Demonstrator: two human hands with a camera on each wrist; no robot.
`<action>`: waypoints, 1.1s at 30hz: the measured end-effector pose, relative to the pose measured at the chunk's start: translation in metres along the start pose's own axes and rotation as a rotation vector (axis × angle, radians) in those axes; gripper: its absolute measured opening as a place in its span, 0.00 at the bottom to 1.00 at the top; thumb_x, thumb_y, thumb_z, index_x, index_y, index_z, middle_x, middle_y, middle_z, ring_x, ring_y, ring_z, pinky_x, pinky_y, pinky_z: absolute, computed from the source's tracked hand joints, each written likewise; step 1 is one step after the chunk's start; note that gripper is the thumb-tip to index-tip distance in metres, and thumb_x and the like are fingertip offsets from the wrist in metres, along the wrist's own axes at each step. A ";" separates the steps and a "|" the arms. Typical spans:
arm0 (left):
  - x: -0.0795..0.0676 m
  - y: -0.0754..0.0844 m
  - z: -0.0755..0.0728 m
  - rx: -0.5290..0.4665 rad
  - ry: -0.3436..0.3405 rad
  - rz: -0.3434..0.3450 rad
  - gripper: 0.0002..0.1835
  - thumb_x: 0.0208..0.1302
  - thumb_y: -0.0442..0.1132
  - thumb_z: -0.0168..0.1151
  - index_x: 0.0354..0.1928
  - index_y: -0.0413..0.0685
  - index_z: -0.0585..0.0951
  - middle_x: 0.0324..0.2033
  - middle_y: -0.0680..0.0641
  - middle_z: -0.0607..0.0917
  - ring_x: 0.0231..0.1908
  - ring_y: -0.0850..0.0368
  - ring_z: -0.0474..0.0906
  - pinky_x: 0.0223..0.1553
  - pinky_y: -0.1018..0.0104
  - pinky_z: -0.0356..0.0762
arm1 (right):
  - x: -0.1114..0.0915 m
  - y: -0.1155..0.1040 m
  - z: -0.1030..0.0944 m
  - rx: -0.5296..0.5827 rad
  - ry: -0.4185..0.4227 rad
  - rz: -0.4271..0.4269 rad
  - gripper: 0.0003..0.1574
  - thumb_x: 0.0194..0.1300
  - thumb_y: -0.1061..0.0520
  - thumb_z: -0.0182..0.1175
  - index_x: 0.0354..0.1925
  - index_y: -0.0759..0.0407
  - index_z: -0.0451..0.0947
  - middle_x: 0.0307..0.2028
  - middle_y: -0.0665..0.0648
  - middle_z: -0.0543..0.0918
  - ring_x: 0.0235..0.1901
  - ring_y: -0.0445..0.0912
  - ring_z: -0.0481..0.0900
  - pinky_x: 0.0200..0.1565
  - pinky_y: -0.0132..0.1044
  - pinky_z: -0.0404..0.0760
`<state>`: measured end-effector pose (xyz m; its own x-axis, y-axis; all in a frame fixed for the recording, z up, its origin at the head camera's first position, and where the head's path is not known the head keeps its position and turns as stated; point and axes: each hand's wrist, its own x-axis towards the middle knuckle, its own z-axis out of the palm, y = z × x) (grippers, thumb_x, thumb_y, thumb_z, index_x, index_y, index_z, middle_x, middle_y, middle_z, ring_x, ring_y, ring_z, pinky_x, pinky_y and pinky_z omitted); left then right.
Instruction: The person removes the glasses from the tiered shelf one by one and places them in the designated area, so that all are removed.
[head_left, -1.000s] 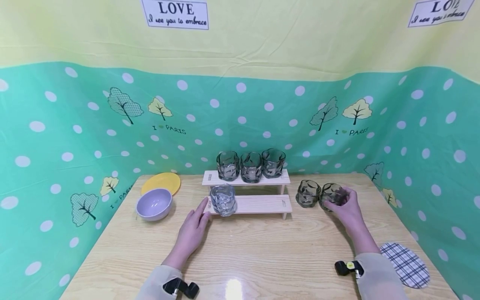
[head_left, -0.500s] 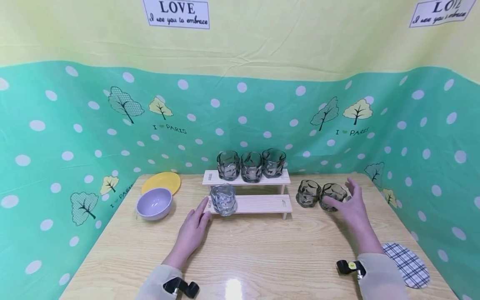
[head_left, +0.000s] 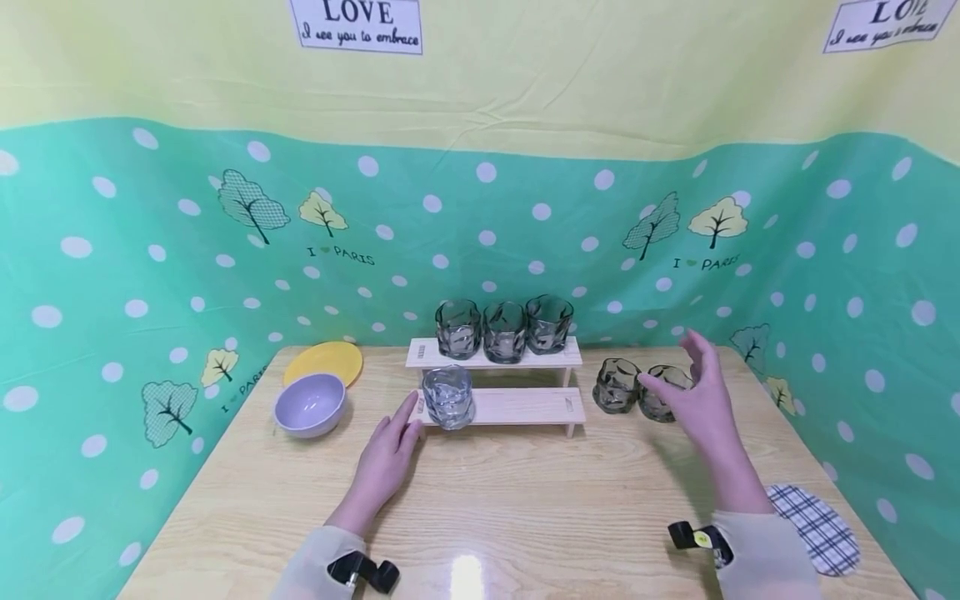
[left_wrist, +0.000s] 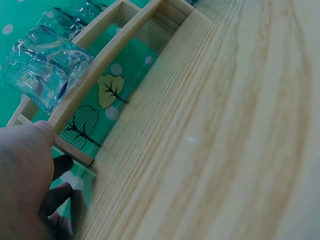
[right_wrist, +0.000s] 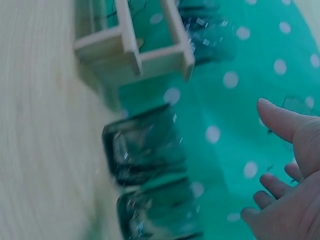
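My left hand rests at the left end of the lower step of a two-step wooden rack, fingertips touching its edge. Beside them on that step stands a clear faceted glass; the left wrist view shows the same glass close above the thumb. On the right, my right hand is raised with thumb and fingers spread and nothing between them. It partly covers a smoky grey glass on the table. A second smoky glass stands just left of that one.
Three grey glasses line the rack's upper step. A lilac bowl and a yellow plate lie at the left. A checked round mat is near the right edge. Patterned green cloth hangs behind the table.
My right hand has let go of the right-hand smoky glass and lifted up from it, fingers spreading. Both smoky glasses stay in place. My left hand stays at the rack.
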<state>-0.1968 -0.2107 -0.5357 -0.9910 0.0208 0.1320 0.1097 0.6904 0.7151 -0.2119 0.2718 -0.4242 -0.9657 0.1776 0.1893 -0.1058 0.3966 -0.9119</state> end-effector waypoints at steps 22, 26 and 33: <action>0.000 0.001 -0.001 -0.003 0.004 0.019 0.31 0.91 0.50 0.49 0.89 0.58 0.61 0.81 0.43 0.71 0.81 0.29 0.60 0.84 0.35 0.49 | -0.034 -0.070 0.089 0.126 -0.225 -0.194 0.65 0.64 0.50 0.83 0.87 0.48 0.57 0.84 0.53 0.63 0.84 0.54 0.57 0.84 0.51 0.56; 0.000 0.002 -0.001 -0.007 0.007 0.024 0.31 0.91 0.49 0.49 0.89 0.58 0.61 0.81 0.42 0.71 0.81 0.29 0.60 0.84 0.35 0.49 | -0.039 -0.076 0.107 0.169 -0.272 -0.207 0.63 0.62 0.54 0.83 0.86 0.49 0.60 0.82 0.55 0.67 0.82 0.52 0.62 0.83 0.47 0.60; -0.001 0.002 -0.001 -0.008 0.015 0.036 0.31 0.91 0.50 0.49 0.89 0.58 0.61 0.79 0.42 0.73 0.80 0.31 0.63 0.85 0.38 0.48 | -0.045 -0.080 0.139 0.211 -0.354 -0.208 0.63 0.60 0.57 0.84 0.85 0.52 0.62 0.79 0.59 0.70 0.79 0.53 0.69 0.80 0.49 0.68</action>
<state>-0.1953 -0.2099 -0.5334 -0.9851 0.0351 0.1681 0.1463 0.6838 0.7148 -0.1929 0.1066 -0.4109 -0.9364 -0.2191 0.2741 -0.3169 0.1927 -0.9287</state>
